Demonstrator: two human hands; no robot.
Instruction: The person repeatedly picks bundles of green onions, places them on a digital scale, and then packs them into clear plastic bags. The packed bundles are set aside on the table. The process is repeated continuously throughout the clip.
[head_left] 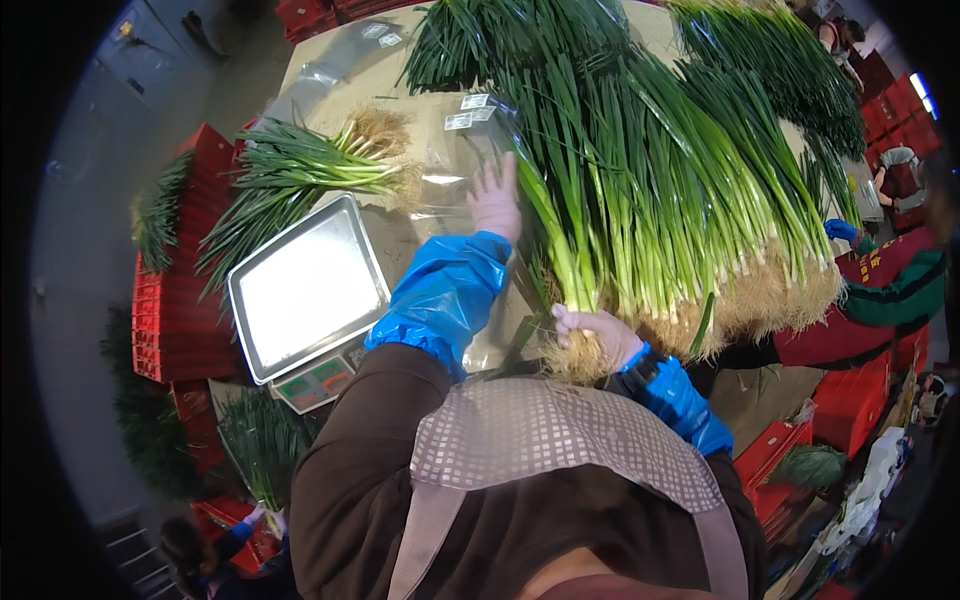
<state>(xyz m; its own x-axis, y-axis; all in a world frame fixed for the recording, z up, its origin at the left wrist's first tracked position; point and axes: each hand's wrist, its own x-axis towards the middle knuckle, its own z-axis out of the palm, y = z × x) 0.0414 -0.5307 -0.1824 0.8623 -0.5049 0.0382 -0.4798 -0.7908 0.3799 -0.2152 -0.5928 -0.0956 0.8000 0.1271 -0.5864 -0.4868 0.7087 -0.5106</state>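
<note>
The tan bench [655, 38] holds a big pile of green onions [660, 180], a small bunch [300, 165] on the left, and clear bags [340, 62].

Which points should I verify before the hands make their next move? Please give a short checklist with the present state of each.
1. Right hand grips the bunch: ok, closed near the root end.
2. Left hand is free: ok, fingers spread, nothing gripped.
3. Plastic is near the left hand: ok, just beside it.
4. Left hand touches the plastic: cannot tell from this angle.
5. Scale stands on the left side: ok.
6. Display can be read: not ok, too blurred.
</note>
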